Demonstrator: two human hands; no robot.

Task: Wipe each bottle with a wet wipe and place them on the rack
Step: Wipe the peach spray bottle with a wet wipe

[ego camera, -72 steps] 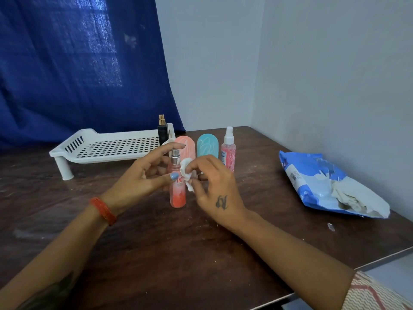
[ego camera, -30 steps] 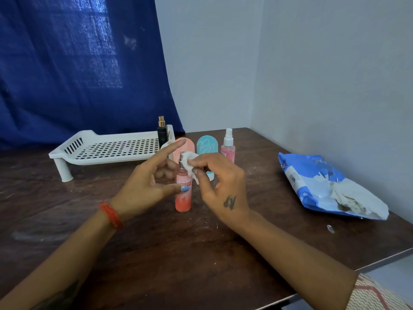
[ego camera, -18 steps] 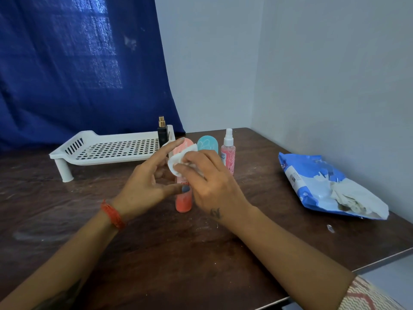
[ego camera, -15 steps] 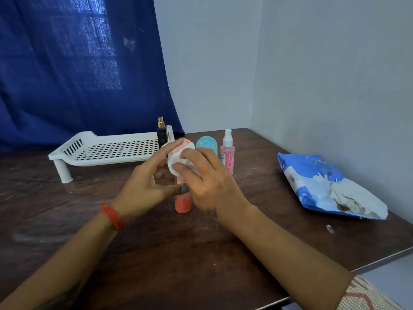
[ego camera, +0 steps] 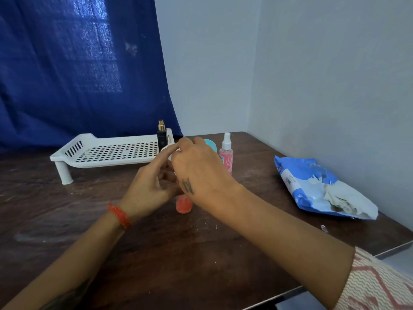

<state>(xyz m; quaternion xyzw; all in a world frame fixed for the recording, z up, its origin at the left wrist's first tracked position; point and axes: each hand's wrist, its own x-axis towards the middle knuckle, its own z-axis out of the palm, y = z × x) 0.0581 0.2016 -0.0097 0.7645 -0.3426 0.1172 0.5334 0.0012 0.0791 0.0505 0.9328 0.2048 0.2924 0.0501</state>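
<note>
An orange spray bottle (ego camera: 184,204) stands on the table; only its base shows below my hands. My left hand (ego camera: 149,186) grips its body, index finger stretched up. My right hand (ego camera: 199,168) is curled over the bottle's top and holds the white wet wipe (ego camera: 171,155), of which only a sliver shows. Behind my hands stand a teal capsule bottle (ego camera: 211,144) and a pink spray bottle (ego camera: 226,156). A black bottle with a gold top (ego camera: 162,139) stands at the right end of the white rack (ego camera: 107,152).
The blue and white wet wipe pack (ego camera: 312,186) lies open at the right, near the wall. The dark wooden table (ego camera: 178,253) ends close to me at the lower right. A blue curtain hangs behind the rack.
My right hand with the wipe has moved from the bottle's neck up and over its top, now covering the sprayer and the pink capsule bottle behind. My left hand keeps its hold.
</note>
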